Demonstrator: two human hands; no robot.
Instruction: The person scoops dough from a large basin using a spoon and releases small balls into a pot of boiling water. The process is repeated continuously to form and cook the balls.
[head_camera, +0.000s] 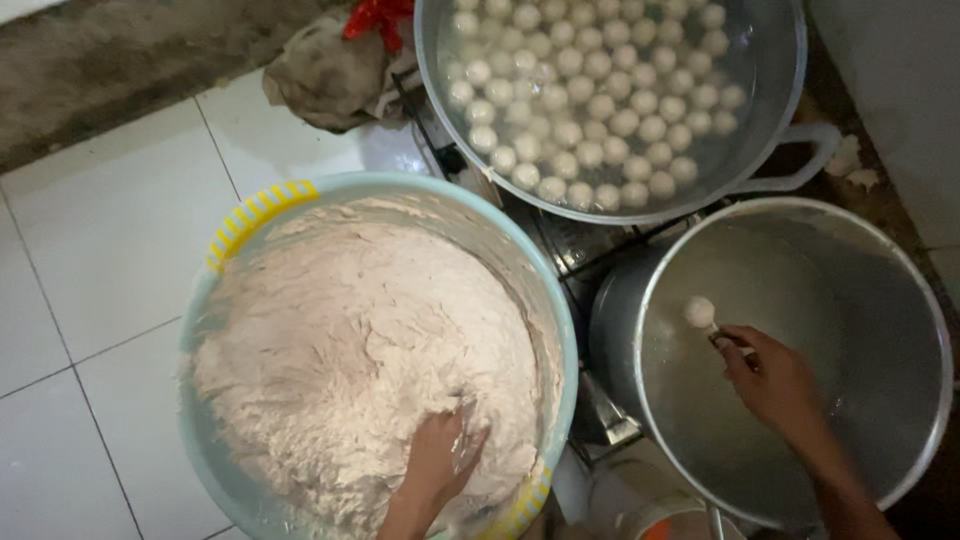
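A pale blue plastic basin (545, 290) with yellow-striped handles holds a big mound of pinkish-white paste (350, 350). My left hand (440, 462) is sunk into the paste at the basin's near edge, fingers smeared with it. My right hand (770, 380) is over a large metal pot (900, 290) of water on the right and grips a spoon by its handle. A white ball (699, 311) sits on the spoon's end above the water.
A second metal pot (790, 60) at the top holds water with several white balls (600, 100) floating in it. Both pots stand on a stove grate (575, 245). A crumpled cloth (335, 75) lies on the white tiled floor (110, 250) at the upper left.
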